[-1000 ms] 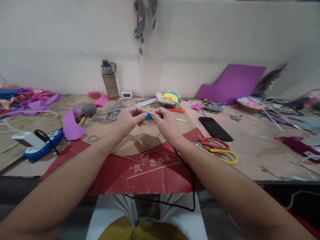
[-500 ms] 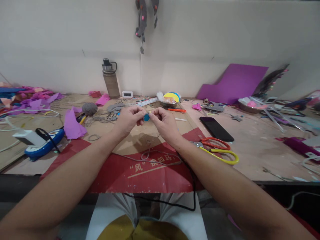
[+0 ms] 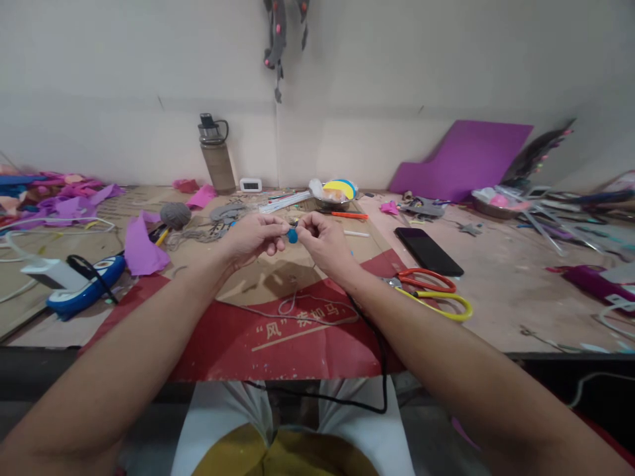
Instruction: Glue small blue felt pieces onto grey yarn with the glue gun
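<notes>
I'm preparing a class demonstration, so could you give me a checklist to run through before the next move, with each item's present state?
1. Blue piece pinched by the left hand: ok, at its fingertips.
2. Right hand gripping securely: cannot tell; its fingertips are beside the blue piece, but the contact is too small to read.
3. Loose strand gathered away: not ok, it loops across the red sheet.
4. Scissors shut: cannot tell, the right forearm hides the blades.
5. Phone apart from both hands: ok, flat on the table.
</notes>
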Motion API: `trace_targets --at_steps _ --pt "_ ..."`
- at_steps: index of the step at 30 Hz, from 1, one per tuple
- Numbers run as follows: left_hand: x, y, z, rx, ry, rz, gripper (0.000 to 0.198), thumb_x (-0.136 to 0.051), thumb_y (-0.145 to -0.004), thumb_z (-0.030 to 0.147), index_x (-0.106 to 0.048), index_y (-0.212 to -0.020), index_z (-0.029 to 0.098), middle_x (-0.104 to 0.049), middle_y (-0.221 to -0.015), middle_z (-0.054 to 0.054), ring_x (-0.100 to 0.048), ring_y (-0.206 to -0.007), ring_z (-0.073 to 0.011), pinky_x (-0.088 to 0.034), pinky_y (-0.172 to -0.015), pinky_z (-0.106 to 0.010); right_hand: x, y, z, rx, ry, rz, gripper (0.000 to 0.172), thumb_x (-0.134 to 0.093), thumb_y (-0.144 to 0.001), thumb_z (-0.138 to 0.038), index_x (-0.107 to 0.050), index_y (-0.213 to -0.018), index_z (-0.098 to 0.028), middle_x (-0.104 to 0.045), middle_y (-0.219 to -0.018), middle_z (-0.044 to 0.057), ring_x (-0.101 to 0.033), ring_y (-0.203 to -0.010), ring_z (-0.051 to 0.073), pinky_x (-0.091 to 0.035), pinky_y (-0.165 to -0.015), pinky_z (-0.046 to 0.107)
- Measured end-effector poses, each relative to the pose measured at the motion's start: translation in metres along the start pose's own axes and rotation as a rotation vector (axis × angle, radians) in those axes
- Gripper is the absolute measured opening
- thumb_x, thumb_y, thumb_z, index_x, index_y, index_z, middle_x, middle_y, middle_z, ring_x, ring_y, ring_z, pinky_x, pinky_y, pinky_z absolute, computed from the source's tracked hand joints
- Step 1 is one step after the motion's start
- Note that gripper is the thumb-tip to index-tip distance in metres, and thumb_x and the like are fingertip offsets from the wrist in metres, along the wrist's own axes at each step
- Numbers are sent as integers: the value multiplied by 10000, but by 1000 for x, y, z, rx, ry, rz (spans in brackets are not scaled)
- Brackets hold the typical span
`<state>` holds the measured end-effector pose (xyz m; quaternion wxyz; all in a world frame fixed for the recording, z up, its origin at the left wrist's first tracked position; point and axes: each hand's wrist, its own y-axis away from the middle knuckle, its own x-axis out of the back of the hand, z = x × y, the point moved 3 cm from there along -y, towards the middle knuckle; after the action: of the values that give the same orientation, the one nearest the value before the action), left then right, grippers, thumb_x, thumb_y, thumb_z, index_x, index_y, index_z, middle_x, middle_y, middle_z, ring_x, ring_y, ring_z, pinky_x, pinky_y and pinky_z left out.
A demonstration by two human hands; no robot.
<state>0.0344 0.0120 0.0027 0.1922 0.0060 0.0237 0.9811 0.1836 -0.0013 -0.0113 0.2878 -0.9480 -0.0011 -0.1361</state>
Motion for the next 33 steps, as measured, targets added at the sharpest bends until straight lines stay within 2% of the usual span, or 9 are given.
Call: trace_targets --at_steps 3,6,11,15,18,28,33 --pt "-2 0 -1 57 80 19 89 -658 -768 126 -632 -685 108 -621 -569 -27 -542 -470 -54 -450 -479 -155 0 0 1 5 37 -10 135 -525 -764 -248 -457 -656 -204 -388 -579 -48 -340 -556 100 -284 -551 260" --pt "-4 -1 -4 73 156 43 110 -634 -776 63 -607 -675 100 -640 -630 -28 -605 -560 -64 -527 -632 -190 0 0 2 12 56 -18 129 -524 -760 -236 -457 -654 -206 -386 -575 -49 -343 -554 103 -286 -553 262" --pt "-5 -4 -6 -63 78 48 123 -661 -784 111 -569 -703 112 -648 -653 -17 -639 -594 -86 -558 -733 -269 -1 -1 6 23 63 -17 150 -521 -779 -260 -456 -656 -206 -391 -582 -50 -336 -551 103 -281 -551 263" --pt "-3 -5 -5 -193 -53 73 135 -676 -781 161 -554 -738 122 -646 -649 -3 -661 -622 -111 -568 -745 -307 -2 -1 9 8 44 -22 143 -527 -790 -273 -472 -677 -204 -391 -587 -50 -340 -568 105 -276 -555 259" --pt "-2 -5 -5 -234 -84 64 137 -676 -780 173 -555 -745 120 -654 -655 -8 -673 -640 -123 -568 -745 -308 -3 -1 10 18 26 -28 146 -536 -795 -295 -487 -695 -202 -389 -593 -49 -347 -588 109 -277 -563 256" --pt "7 -12 -13 -68 45 -14 109 -687 -783 152 -609 -730 97 -689 -677 -60 -657 -591 -96 -565 -688 -239 -5 -2 16 17 28 -39 158 -525 -788 -291 -477 -672 -197 -381 -594 -58 -335 -580 101 -280 -572 258" --pt "10 -14 -17 -13 40 1 141 -684 -800 199 -625 -725 96 -672 -626 -54 -620 -517 -70 -531 -564 -166 -6 -3 20 -8 -8 -38 178 -523 -803 -315 -474 -678 -198 -359 -597 -65 -313 -570 96 -274 -573 258"
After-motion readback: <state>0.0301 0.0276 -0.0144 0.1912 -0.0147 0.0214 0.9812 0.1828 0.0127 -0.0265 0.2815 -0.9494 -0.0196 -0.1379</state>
